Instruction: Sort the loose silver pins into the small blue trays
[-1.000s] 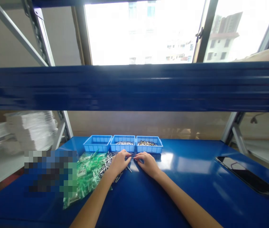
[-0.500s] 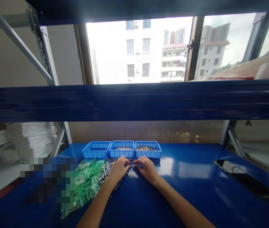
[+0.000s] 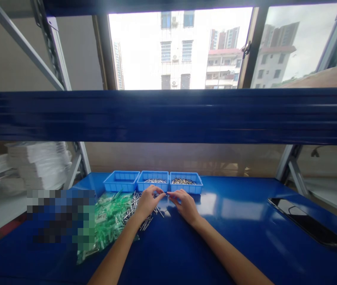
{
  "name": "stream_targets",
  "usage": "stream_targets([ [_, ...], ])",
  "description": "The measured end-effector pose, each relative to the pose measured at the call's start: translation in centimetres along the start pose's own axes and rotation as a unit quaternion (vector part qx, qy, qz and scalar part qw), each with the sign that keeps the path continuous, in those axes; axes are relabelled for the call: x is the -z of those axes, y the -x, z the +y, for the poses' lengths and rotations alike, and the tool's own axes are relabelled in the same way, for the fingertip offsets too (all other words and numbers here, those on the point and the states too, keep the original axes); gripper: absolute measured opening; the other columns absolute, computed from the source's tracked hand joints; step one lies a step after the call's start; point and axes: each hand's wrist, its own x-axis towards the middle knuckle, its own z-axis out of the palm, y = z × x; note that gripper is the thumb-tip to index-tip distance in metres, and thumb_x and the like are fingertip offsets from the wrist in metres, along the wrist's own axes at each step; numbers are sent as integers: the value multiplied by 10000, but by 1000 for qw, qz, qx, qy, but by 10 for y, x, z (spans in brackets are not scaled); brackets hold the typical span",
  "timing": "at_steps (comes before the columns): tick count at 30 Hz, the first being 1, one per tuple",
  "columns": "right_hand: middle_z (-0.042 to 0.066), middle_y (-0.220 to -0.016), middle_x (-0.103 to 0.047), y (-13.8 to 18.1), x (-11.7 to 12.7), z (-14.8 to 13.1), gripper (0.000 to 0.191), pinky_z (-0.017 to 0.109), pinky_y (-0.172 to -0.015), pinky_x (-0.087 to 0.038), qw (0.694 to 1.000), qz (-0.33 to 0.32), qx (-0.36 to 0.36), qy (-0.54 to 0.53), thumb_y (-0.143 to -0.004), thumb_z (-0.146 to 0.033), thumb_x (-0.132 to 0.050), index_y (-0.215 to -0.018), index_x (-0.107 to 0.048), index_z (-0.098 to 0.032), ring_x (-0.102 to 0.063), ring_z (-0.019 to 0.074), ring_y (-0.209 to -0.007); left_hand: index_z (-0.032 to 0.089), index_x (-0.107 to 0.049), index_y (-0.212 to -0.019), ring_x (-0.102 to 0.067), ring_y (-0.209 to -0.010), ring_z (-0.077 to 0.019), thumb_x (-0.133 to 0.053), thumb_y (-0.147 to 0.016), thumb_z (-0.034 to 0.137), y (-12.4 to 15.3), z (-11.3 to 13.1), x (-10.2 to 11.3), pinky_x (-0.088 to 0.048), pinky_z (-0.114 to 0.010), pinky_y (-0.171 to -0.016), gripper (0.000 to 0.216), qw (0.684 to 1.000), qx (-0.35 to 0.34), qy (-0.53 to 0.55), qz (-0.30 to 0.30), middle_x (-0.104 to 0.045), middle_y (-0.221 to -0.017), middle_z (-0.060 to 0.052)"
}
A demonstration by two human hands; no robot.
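Over the counter [image 3: 239,233]: your left hand [image 3: 148,202] and right hand [image 3: 185,204], both bare. Left forearm [image 3: 120,246] and right forearm [image 3: 226,248] bare too, smooth, slim, tapering toward the wrists [image 3: 198,222].

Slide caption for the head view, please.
Left hand and right hand close together over a blue table, near loose metal rods and green packets, before three blue bins.

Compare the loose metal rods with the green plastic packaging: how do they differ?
The metal rods are silvery and thin; the green plastic packaging is shiny and crinkled. The packaging covers more of the blue tabletop than the rods. The rods are partly hidden by the left hand; the packaging lies farther left. Both lie in jumbled heaps.
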Motion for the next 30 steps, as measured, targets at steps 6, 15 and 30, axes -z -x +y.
stream_targets([
  [6,3,-786,-628,1,0,-5,200,258,-687,-399,1000,-27,-10,5,-835,-315,-455,-841,-631,-222,-546,145,-751,178,-615,-749,-470,-579,-113,-509,-727,408,-1,5,-1,-385,-240,-577,254,998,21,53,21,-617,-776,-16],
  [15,-3,-746,-603,1,3,-2,315,224,-616,-372,996,2,-68,-52,-847,-441,-383,-782,-572,-199,-536,126,-676,148,-649,-790,-513,-578,-123,-562,-664,471,-2,6,4,-401,-240,-540,358,986,78,142,-37,-644,-734,-35],
  [30,-30,-723,-607,1,8,-11,337,194,-541,-321,998,20,-60,-16,-827,-472,-407,-754,-636,-236,-527,83,-579,182,-692,-694,-508,-612,-141,-580,-651,479,0,4,5,-382,-251,-578,321,995,39,91,-32,-646,-719,-41],
])
